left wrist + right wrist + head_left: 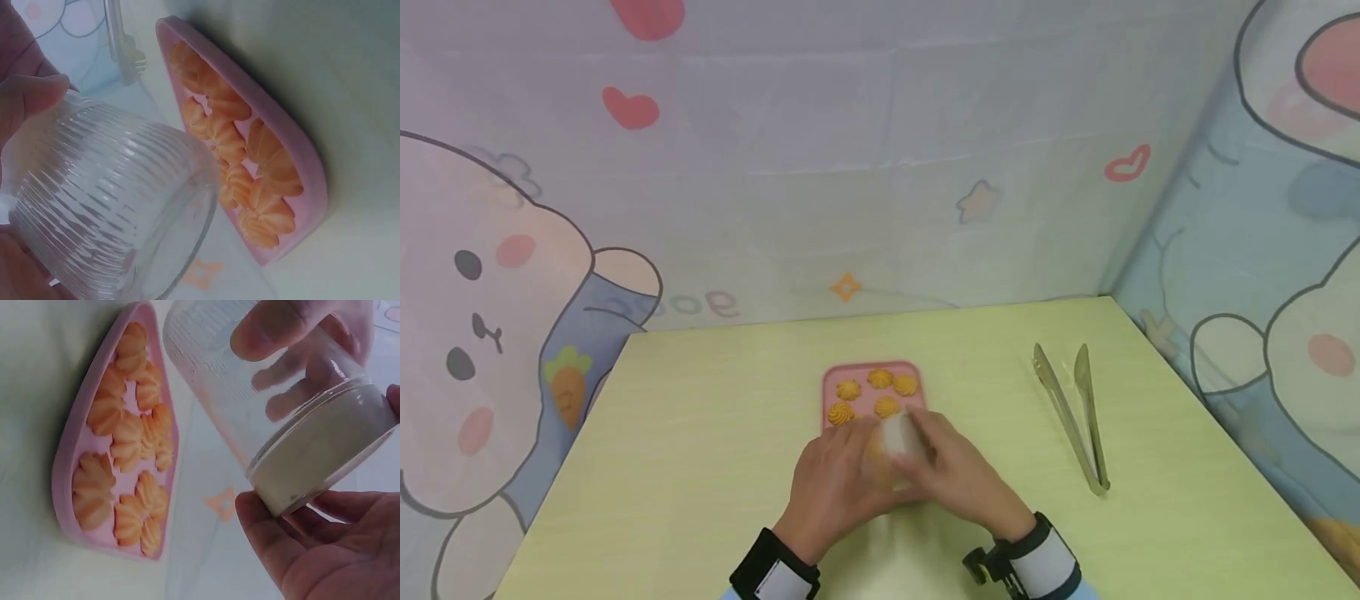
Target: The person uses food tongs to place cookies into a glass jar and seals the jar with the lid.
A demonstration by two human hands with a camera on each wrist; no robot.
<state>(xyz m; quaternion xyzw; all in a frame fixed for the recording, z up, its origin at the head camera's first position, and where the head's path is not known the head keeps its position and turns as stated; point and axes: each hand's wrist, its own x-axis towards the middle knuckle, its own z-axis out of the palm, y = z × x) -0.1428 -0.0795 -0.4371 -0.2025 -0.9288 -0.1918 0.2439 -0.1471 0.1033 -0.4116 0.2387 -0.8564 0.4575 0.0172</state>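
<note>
Over the near side of a pink tray [827, 392], both hands hold a clear ribbed jar [112, 194] with a white lid [325, 450]. My left hand [835, 471] grips the jar's body. On the lid, the fingers and thumb of my right hand [962, 475] are curled round its edge. The jar is tilted, and nothing shows through its clear wall. Several golden piped cookies [128, 440] lie in the tray just beyond the hands, part of which the hands hide in the head view.
Metal tongs [1086, 425] lie spread on the pale yellow table [700, 442], right of the tray. Behind the table hangs a cartoon-printed cloth [820, 167], which also covers both sides.
</note>
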